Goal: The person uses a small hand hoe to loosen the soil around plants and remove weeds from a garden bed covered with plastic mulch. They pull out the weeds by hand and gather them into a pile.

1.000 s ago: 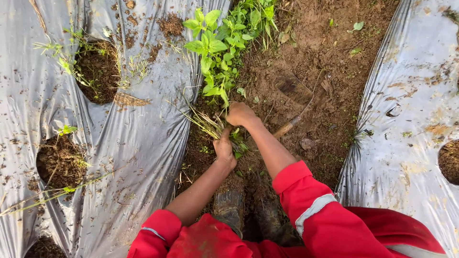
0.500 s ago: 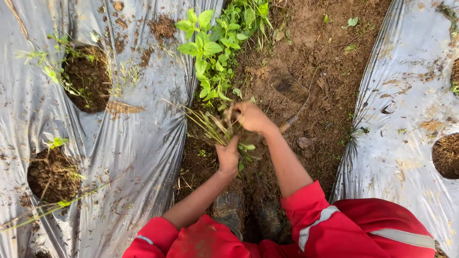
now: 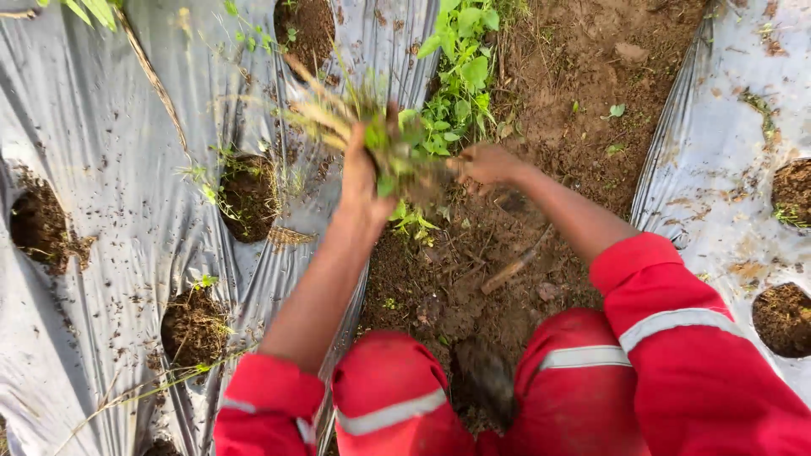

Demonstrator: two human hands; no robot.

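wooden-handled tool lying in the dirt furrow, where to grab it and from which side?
Take the tool by its pale wooden handle, at the near lower-left end, coming from above. The handle lies flat and bare on the soil, slanting up-right; its far end is partly buried, so the head cannot be made out. The right hand is closest; the left hand holds pulled weeds.

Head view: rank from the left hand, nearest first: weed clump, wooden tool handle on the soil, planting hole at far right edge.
1. weed clump: in the grip of the left hand, raised.
2. wooden tool handle: lying on the bare soil, lower right of the hand.
3. planting hole: far right, in the plastic mulch sheet.
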